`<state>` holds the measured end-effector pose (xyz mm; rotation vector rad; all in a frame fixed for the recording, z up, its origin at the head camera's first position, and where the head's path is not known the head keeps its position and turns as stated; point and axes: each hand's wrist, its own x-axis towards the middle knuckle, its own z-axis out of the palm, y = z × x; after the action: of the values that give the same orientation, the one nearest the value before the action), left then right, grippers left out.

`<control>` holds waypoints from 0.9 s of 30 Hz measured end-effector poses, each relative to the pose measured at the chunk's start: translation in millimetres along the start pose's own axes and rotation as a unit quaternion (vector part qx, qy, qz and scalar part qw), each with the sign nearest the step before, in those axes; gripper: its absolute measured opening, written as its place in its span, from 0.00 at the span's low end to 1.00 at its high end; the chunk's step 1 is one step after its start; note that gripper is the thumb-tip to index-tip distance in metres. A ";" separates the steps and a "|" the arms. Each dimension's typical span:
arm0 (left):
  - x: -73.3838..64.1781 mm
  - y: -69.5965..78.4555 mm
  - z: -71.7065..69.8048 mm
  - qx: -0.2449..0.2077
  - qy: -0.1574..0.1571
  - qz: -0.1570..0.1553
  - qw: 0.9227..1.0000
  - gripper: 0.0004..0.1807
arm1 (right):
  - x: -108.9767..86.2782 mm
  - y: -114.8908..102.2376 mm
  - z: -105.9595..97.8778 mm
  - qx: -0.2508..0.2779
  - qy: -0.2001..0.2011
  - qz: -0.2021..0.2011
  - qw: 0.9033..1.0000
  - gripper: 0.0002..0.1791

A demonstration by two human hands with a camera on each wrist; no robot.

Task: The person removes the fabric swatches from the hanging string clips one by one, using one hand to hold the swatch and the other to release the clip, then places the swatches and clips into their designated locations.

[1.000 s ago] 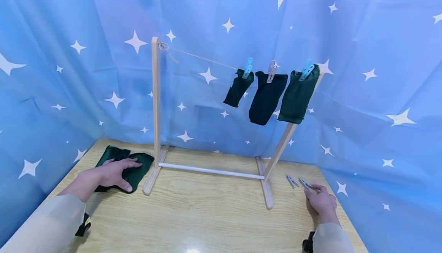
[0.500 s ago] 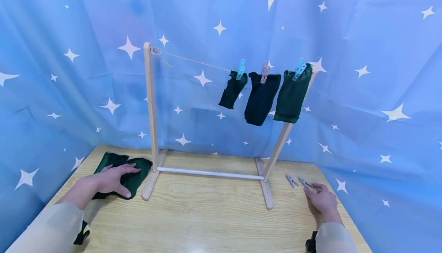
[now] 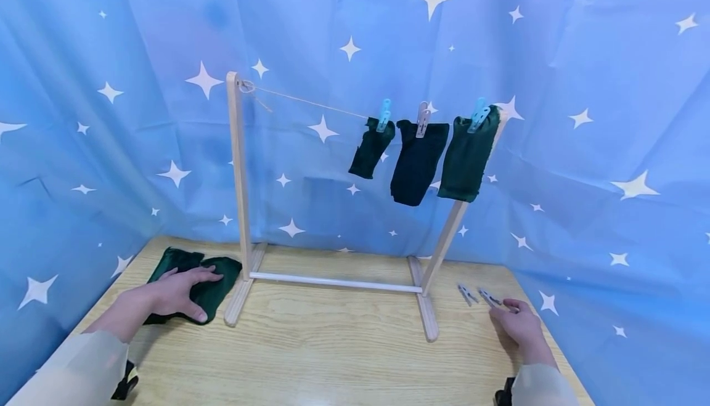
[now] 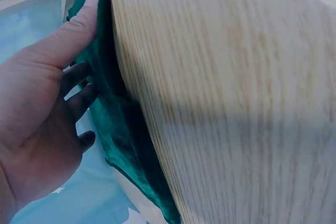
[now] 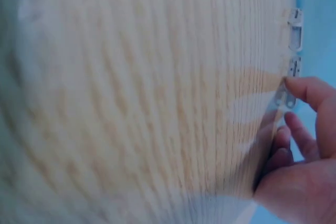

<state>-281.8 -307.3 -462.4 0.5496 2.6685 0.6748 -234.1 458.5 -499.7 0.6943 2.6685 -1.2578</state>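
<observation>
In the head view my left hand rests on dark green cloth pieces at the table's left, fingers spread and loosely bent. The left wrist view shows its thumb lying along the green cloth. My right hand, at the right, has thumb and forefinger at the near end of a grey clothespin. Seen from the right wrist, the fingertips of the right hand pinch that clothespin at its handles. Another grey clothespin lies just left of it.
A wooden drying rack stands mid-table with a string. On it hang a small green cloth, a dark cloth and a green cloth, each under a clothespin. A blue starry curtain hangs behind.
The head view has shifted, so the rack appears lower and further left than a second ago. Both hands stay at the same things, the left on the cloth, the right at the clothespin.
</observation>
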 end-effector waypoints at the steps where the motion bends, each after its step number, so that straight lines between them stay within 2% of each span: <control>1: 0.2 -0.7 0.7 0.002 -0.001 0.003 1.000 0.54 | 0.2 0.0 0.7 -0.001 0.004 0.003 1.000 0.48; 6: 0.8 -2.6 1.1 -0.005 -0.004 0.003 1.000 0.54 | 1.2 -0.2 2.4 -0.011 0.015 0.007 1.000 0.45; 17: 1.5 -1.4 0.2 -0.003 -0.006 0.007 1.000 0.54 | 2.3 1.5 -0.2 -0.011 0.010 0.001 1.000 0.46; 24: 0.6 -3.1 1.1 -0.003 -0.001 0.011 1.000 0.54 | 0.9 -4.1 2.6 -0.028 0.045 -0.006 0.999 0.40; 27: 0.5 -4.8 2.0 -0.008 0.000 0.014 1.000 0.54 | 0.0 -4.4 4.5 -0.037 0.048 -0.001 0.998 0.40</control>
<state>-282.8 -310.2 -466.6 0.5828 2.6588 0.7029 -236.5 452.6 -499.5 0.7614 2.7767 -1.1486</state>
